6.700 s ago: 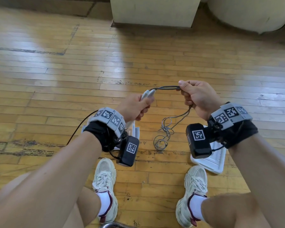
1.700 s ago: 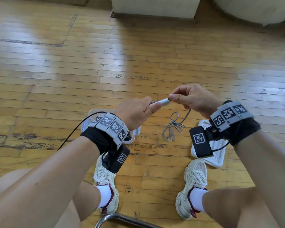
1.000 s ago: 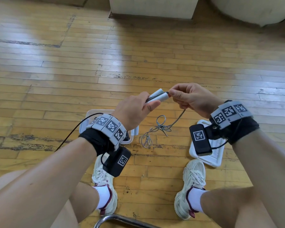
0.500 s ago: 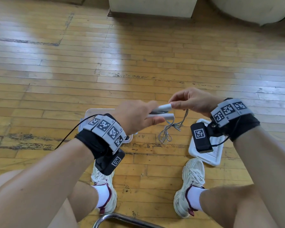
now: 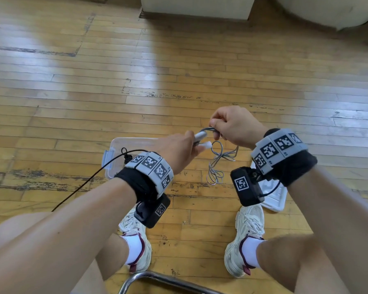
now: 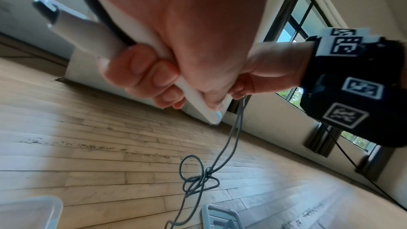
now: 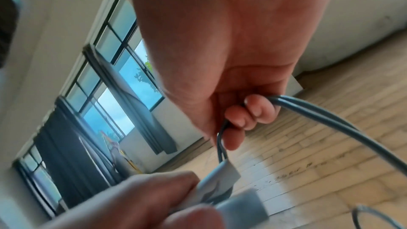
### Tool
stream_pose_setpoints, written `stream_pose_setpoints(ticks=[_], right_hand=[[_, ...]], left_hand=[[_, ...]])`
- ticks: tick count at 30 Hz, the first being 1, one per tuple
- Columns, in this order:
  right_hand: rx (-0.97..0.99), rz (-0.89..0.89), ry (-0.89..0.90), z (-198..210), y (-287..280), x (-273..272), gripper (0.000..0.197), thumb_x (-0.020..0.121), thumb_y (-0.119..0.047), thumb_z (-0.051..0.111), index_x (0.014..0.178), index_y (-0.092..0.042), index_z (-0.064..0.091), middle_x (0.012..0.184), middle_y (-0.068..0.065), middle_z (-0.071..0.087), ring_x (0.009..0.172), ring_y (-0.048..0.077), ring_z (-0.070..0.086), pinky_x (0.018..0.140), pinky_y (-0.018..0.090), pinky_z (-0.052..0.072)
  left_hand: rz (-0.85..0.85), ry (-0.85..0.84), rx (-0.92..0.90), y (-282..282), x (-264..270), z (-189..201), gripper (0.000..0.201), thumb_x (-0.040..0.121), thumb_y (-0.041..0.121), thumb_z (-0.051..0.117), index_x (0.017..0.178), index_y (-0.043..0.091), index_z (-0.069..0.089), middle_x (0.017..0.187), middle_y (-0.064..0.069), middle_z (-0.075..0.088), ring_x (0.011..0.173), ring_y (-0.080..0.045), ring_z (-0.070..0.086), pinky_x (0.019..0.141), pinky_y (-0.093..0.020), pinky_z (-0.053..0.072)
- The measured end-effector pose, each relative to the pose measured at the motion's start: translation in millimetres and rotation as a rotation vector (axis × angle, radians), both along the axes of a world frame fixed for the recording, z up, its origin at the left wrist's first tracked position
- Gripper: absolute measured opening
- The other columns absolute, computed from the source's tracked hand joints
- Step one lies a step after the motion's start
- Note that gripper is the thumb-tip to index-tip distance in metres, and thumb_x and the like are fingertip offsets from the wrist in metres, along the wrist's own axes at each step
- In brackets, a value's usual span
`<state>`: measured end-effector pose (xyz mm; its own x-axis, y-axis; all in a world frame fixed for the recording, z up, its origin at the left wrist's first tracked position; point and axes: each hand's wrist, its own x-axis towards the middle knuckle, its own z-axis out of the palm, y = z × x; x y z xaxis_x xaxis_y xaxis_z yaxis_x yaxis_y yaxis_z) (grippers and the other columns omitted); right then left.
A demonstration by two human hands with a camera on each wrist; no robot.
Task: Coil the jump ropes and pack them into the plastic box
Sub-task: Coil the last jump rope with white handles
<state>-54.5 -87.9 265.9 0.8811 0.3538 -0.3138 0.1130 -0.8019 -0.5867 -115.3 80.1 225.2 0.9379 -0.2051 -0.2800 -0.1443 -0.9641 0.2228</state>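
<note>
Grey cord [image 5: 216, 164] dangles tangled to the floor (coiling barely begun): left hand [image 5: 176, 152] clasps both white handles [image 5: 201, 135], right hand [image 5: 235, 126] pinches a loop, needing steady wraps before the plastic box [image 5: 115, 149] behind the left wrist.

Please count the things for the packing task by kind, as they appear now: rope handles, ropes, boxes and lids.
White rope handles: 2, both in the left hand
Grey rope: 1, held by the right hand
Clear plastic box: 1
White lid: 1
Total: 5
</note>
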Motion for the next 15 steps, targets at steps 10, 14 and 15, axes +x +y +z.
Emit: stream_pose_setpoints(ticks=[10,14,15], right_hand=[[0.505,-0.294,0.584,0,-1,-7,0.033,0.108,-0.023,0.042,0.11,-0.001,0.066,0.063,0.0,0.055,0.051,0.008,0.039,0.048,0.018,0.033],[0.581,-0.348,0.633,-5,-4,-8,0.029,0.106,-0.023,0.047,0.11,-0.005,0.069,0.067,-0.002,0.056,0.057,0.007,0.042,0.056,0.021,0.034],[0.583,-0.359,0.625,-7,-3,-10,0.027,0.106,-0.022,0.048,0.107,-0.006,0.07,0.068,-0.001,0.057,0.058,0.008,0.043,0.058,0.022,0.034]], left_hand=[[0.241,0.081,-0.293,13,16,4,0.04,0.101,0.058,0.037,0.102,0.019,0.041,0.076,0.004,0.05,0.066,-0.014,0.049,0.055,-0.034,0.034],[0.241,0.076,-0.387,13,17,3,0.041,0.1,0.059,0.04,0.106,0.019,0.044,0.083,-0.003,0.06,0.071,-0.023,0.058,0.058,-0.037,0.044],[0.234,0.074,-0.383,13,17,2,0.041,0.1,0.059,0.04,0.108,0.019,0.045,0.084,-0.004,0.061,0.073,-0.025,0.059,0.062,-0.039,0.048]])
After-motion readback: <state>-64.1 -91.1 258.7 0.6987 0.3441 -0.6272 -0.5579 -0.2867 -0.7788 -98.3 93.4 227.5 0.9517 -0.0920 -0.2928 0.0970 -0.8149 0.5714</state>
